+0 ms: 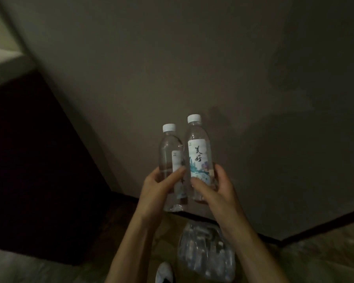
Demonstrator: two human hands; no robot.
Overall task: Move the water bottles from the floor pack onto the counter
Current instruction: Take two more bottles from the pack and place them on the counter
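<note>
I hold two clear water bottles upright in front of a grey wall, side by side and nearly touching. My left hand (161, 188) grips the left bottle (170, 152) around its lower half. My right hand (215, 186) grips the right bottle (198, 152), which stands a little higher and shows a white label with dark characters. Both have white caps. Below my forearms the plastic-wrapped floor pack (204, 252) lies on the floor with more bottles inside.
A dark cabinet front (39, 170) fills the left side, with a pale counter edge (4, 64) above it at the top left. A dark skirting strip (315, 227) runs along the wall base. A white shoe tip (165, 272) shows at the bottom.
</note>
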